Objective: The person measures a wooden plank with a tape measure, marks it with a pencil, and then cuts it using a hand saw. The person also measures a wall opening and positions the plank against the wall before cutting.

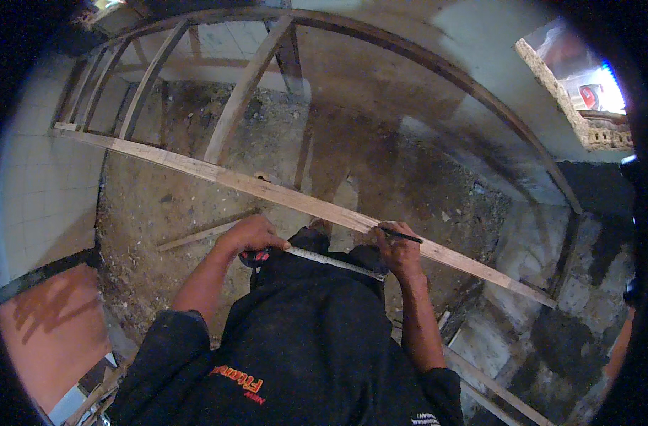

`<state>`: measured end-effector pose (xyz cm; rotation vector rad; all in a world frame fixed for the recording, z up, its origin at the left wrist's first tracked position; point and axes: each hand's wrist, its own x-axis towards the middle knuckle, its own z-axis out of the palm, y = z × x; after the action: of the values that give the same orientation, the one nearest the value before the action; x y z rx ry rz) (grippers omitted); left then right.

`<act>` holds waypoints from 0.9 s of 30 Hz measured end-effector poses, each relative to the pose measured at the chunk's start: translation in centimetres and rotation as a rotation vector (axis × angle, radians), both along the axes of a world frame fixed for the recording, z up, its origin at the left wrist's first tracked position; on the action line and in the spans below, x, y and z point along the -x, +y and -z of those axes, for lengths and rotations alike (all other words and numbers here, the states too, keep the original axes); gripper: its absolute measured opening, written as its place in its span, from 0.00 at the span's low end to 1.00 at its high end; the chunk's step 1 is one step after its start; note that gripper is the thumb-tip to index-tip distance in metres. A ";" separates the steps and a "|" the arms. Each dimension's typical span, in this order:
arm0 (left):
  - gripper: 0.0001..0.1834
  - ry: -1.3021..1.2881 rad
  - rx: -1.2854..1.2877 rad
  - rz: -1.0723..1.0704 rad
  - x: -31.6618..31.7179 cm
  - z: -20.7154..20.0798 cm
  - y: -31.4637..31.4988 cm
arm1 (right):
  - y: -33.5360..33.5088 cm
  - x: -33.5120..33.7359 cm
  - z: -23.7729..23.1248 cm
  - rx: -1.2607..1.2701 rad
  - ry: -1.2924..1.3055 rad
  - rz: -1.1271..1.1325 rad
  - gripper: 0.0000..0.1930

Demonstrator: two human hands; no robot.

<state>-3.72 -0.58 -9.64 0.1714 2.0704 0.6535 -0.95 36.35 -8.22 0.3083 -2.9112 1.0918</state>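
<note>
My left hand (254,233) is closed around a red-and-black tape measure (253,257), in front of my body. Its pale blade (332,261) is drawn out to the right and ends close to my right wrist. In my right hand (402,257) is a slim dark pencil or marker (401,235), gripped between the fingers and pointing right. That hand overlaps the near edge of a long wooden beam (288,196), which runs across from far left to near right. Whether the fingers rest on the beam, I cannot tell. The blade's end is partly hidden by the right hand.
Several wooden crosspieces (249,89) join the beam to a far rail (423,51), forming a frame. Below lies a dirt floor (196,156) with a loose wood strip (210,233). A wall opening (580,78) is at upper right, an orange panel (50,326) at lower left.
</note>
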 end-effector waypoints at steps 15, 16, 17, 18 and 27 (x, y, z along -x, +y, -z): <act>0.35 -0.045 -0.040 -0.028 -0.5 0.2 0.5 | -0.2 -0.3 -0.2 0.090 0.002 0.065 0.06; 0.35 -0.084 -0.037 -0.042 -0.5 0.1 0.6 | -0.2 -0.3 -0.2 0.088 -0.013 0.054 0.06; 0.35 -0.128 -0.030 -0.057 -0.5 0.1 0.6 | -0.2 -0.4 -0.3 0.061 -0.017 0.030 0.07; 0.35 -0.117 -0.040 -0.048 -0.5 0.0 0.7 | -0.2 -0.4 -0.4 0.037 -0.019 0.006 0.07; 0.34 -0.098 -0.071 -0.005 -0.1 0.0 1.6 | -0.3 -0.9 -0.3 0.080 -0.042 0.053 0.07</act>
<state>-3.62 1.05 -9.64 0.1715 1.9554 0.7246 -0.02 36.06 -7.96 0.2074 -2.8841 1.2172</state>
